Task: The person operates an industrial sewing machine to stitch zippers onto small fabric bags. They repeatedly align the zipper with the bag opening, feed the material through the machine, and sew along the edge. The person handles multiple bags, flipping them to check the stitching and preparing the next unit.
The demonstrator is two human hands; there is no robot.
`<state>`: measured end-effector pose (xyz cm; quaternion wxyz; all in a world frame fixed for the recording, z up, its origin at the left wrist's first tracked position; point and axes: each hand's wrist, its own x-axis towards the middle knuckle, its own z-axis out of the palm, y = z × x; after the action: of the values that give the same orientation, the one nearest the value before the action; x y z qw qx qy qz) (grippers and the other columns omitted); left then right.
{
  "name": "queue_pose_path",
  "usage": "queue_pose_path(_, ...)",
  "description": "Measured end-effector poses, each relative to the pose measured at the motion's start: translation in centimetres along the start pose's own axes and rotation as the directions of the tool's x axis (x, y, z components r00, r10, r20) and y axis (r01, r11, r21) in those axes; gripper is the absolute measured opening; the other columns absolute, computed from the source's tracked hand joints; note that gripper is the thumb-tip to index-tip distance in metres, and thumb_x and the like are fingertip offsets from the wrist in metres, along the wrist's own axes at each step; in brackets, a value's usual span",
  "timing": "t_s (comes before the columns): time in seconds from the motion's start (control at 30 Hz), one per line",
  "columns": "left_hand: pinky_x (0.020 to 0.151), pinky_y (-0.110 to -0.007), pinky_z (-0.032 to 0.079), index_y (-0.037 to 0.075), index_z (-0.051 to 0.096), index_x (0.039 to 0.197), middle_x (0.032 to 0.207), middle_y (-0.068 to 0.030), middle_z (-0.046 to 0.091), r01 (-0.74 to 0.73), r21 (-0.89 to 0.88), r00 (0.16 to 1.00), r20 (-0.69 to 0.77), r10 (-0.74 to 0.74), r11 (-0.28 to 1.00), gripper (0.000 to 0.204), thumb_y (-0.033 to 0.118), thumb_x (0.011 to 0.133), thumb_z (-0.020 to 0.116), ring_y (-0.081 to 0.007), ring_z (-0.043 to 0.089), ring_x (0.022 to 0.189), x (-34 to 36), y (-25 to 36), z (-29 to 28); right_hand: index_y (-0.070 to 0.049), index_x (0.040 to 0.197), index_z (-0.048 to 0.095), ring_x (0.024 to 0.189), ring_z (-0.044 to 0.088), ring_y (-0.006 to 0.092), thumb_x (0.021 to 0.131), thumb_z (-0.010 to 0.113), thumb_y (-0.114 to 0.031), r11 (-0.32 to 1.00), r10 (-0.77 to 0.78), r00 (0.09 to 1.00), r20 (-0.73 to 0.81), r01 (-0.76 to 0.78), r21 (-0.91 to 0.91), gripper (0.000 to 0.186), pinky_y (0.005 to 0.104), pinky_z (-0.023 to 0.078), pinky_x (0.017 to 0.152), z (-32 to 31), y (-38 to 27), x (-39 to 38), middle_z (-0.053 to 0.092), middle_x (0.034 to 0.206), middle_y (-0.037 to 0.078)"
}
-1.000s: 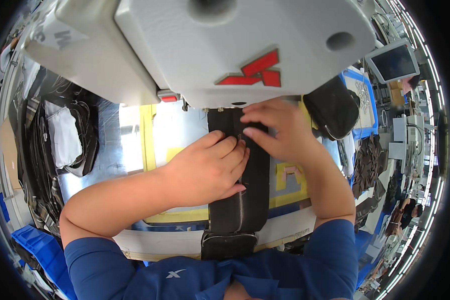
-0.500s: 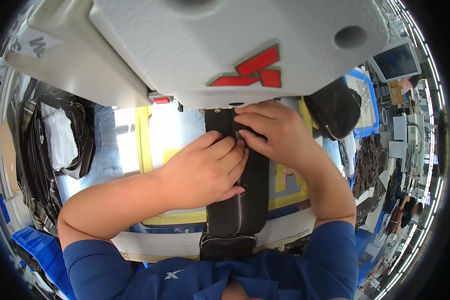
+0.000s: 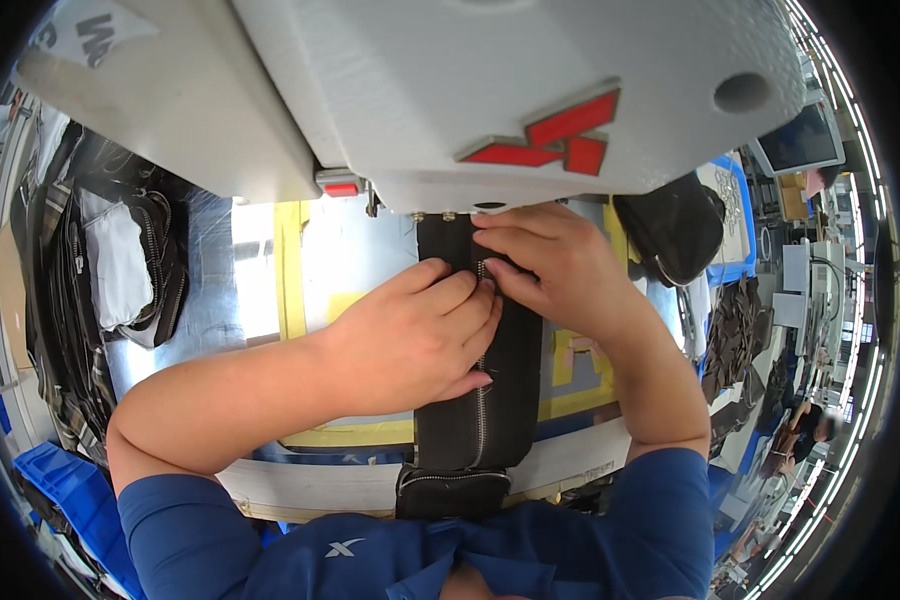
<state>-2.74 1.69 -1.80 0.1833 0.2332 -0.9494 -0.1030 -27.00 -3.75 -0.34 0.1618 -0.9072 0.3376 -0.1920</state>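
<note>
A long black fabric strip with a metal zipper [image 3: 481,425] runs lengthwise in front of me, its far end under the grey sewing machine head [image 3: 400,110]. Across its middle lies my left hand [image 3: 425,325], fingers curled and closed on the strip along the zipper teeth. My right hand [image 3: 550,255] is just beyond it, close below the machine head. Its thumb and bent fingers close on the strip beside the zipper. The tips of its far fingers are partly hidden by the machine. The near end, a black zippered section [image 3: 452,494], hangs over the table edge against me.
A stack of black bag pieces [image 3: 75,290] with a white cloth patch stands at the left. At the right are a black pouch [image 3: 670,230] and a blue-rimmed tray [image 3: 735,215]. Yellow tape [image 3: 290,270] marks the shiny work surface. A blue crate [image 3: 75,510] sits lower left.
The view has shifted a little, so the machine head appears farther right. Both hands keep almost the same grip and place on the strip.
</note>
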Motion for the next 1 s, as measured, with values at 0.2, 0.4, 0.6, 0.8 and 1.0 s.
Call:
queue_pose_path(0.2,0.108,-0.042,0.051,-0.002,0.073,0.126,0.122,-0.0123,0.072,0.0,0.011,1.0,-0.015,0.0,1.0,0.063,0.047,0.089,0.077,-0.0281,0.066,0.12,0.1,0.0,-0.2,-0.004,0.112,0.079,0.113,0.074,0.0303,0.088,0.08,-0.013,1.0,-0.025,1.0,-0.015,0.024,-0.017,0.025,0.0409,0.061,0.097,0.1,0.2,0.0,0.078,0.128,0.008)
queue_pose_path(0.4,0.105,-0.044,0.054,-0.004,0.072,0.126,0.127,-0.0167,0.072,0.064,-0.05,0.996,-0.064,-0.067,0.997,0.065,0.047,0.087,0.081,-0.0324,0.068,0.119,0.0,-0.1,-0.1,-0.004,0.111,0.079,0.11,0.075,0.0289,0.086,0.08,-0.013,0.999,-0.021,0.999,-0.031,0.02,-0.029,0.027,0.0399,0.061,0.096,0.2,-0.1,0.1,0.079,0.124,0.008)
queue_pose_path(0.6,0.106,-0.045,0.054,-0.004,0.071,0.129,0.135,-0.0199,0.07,0.213,0.041,0.972,-0.114,-0.207,0.976,0.071,0.05,0.085,0.083,-0.0357,0.067,0.121,0.2,-1.0,-0.4,-0.005,0.11,0.079,0.104,0.075,0.0272,0.085,0.081,-0.013,0.996,-0.065,0.994,-0.086,0.06,-0.063,0.026,0.0388,0.063,0.09,0.6,0.2,0.1,0.079,0.122,0.007)
queue_pose_path(0.8,0.107,-0.046,0.049,-0.001,0.069,0.135,0.143,-0.0153,0.067,0.237,0.112,0.971,-0.013,-0.238,0.965,0.076,0.054,0.084,0.083,-0.0333,0.062,0.128,0.5,-0.9,-1.3,-0.006,0.106,0.08,0.098,0.077,0.0282,0.084,0.082,-0.01,0.996,-0.041,0.998,-0.046,0.037,-0.078,0.022,0.0392,0.064,0.085,0.1,-0.5,-0.6,0.08,0.116,0.007)
queue_pose_path(1.0,0.099,-0.046,0.048,0.0,0.068,0.137,0.147,-0.0133,0.065,0.251,0.129,0.966,0.029,-0.257,0.959,0.078,0.054,0.082,0.083,-0.0322,0.061,0.122,0.7,-0.6,-1.6,-0.008,0.11,0.08,0.095,0.078,0.0253,0.094,0.074,-0.018,0.999,0.027,0.999,0.038,-0.026,-0.039,0.019,0.0389,0.064,0.078,-1.0,-0.5,-1.2,0.08,0.123,0.003)
